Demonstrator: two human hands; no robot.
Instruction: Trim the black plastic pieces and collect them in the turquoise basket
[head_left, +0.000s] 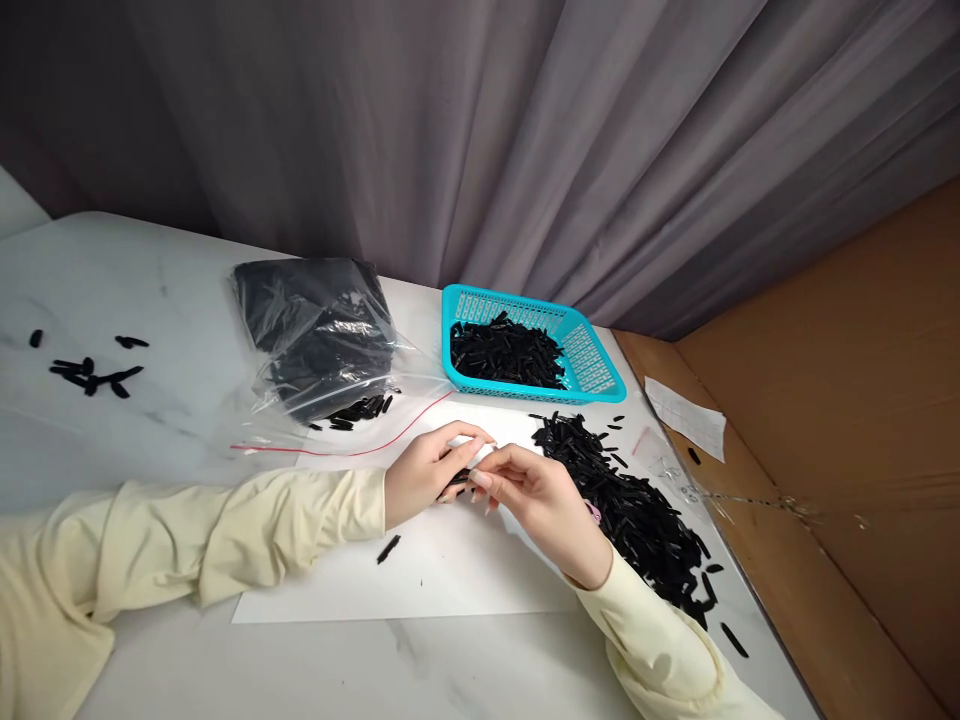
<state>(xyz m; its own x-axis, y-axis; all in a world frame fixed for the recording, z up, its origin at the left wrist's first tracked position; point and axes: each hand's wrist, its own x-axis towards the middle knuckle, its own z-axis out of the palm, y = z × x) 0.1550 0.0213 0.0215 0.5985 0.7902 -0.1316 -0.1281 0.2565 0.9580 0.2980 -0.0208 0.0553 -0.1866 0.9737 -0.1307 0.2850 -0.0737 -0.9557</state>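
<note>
on white sheet (420,575): both hands' (431,470) grip closed on black piece (457,482)

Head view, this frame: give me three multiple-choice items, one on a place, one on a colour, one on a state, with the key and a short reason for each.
1. Where does the big loose pile of black pieces lie?
A. Inside the clear bag
B. On the table to the right of the hands
C. On the brown cardboard

2. What colour is the basket holding black pieces?
A. Turquoise
B. Red
C. White

3. How do the left hand and the right hand stand?
A. Far apart at opposite table edges
B. Both resting flat and empty on the cardboard
C. Fingertips together over the white sheet, pinching a small piece

Key: 1 B, the pile spreads beside the right hand, next to the sheet. 2 A, its mesh walls are turquoise. 3 C, the fingertips meet around a small white and black piece above the sheet.
</note>
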